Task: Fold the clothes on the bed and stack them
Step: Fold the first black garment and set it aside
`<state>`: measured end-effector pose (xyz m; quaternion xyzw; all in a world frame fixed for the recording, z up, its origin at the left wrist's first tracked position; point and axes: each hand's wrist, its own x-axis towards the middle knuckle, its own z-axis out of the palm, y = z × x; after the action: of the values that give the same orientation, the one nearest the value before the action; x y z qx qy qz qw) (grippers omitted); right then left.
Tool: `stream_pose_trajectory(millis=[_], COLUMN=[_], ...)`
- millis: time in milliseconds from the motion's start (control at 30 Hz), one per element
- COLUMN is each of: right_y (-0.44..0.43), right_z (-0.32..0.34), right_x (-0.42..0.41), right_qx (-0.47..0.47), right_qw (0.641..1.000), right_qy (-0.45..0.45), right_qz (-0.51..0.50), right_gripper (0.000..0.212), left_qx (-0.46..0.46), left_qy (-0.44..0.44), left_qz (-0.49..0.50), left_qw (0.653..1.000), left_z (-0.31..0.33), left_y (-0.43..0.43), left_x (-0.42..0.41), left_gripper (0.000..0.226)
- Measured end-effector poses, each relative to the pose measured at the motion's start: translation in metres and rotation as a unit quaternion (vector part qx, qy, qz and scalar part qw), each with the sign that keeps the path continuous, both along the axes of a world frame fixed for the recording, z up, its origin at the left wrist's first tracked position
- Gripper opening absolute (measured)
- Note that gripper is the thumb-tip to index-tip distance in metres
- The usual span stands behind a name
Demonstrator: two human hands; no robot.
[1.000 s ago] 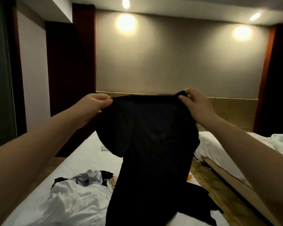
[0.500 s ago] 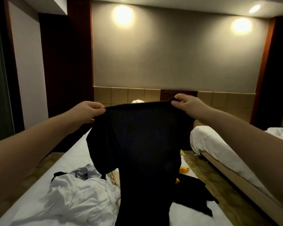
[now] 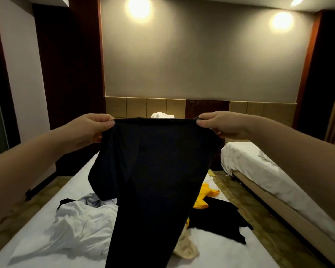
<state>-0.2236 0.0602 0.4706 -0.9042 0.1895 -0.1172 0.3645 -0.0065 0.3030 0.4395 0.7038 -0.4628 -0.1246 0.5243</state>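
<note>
A black garment (image 3: 153, 180) hangs in the air in front of me, stretched flat along its top edge. My left hand (image 3: 87, 130) pinches its top left corner and my right hand (image 3: 219, 124) pinches the top right corner. Its lower part drops past the bottom of the view. Under it, on the white bed (image 3: 220, 254), lie a crumpled white garment (image 3: 75, 223), a grey piece (image 3: 90, 200), a yellow garment (image 3: 204, 194), another black garment (image 3: 219, 221) and a beige one (image 3: 186, 248).
A second bed (image 3: 259, 171) with white sheets stands to the right across a strip of patterned floor (image 3: 259, 219). A padded headboard (image 3: 135, 108) runs along the far wall, with a white bundle (image 3: 160, 115) in front of it. Dark wood panels stand at the left.
My hands have lowered and spread the black garment wider. The view has tipped down, showing more of the bed and the yellow and beige garments.
</note>
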Motion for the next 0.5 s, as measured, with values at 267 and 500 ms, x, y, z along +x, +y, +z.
stream_pose_trajectory(millis=[267,500], right_y=[0.014,0.018], right_z=[-0.026,-0.015], right_x=[0.019,0.013], right_qx=[0.091,-0.053], right_qw=[0.991,0.992], right_qy=[-0.062,0.115], right_qz=[-0.076,0.013], right_gripper=[0.03,0.045], left_qx=[-0.002,0.012], left_qy=[-0.043,-0.021], left_qz=[0.02,0.0], left_qw=[0.999,1.0], left_z=[-0.006,-0.011], left_y=[0.0,0.007], left_x=[-0.003,0.005], left_gripper=[0.018,0.017])
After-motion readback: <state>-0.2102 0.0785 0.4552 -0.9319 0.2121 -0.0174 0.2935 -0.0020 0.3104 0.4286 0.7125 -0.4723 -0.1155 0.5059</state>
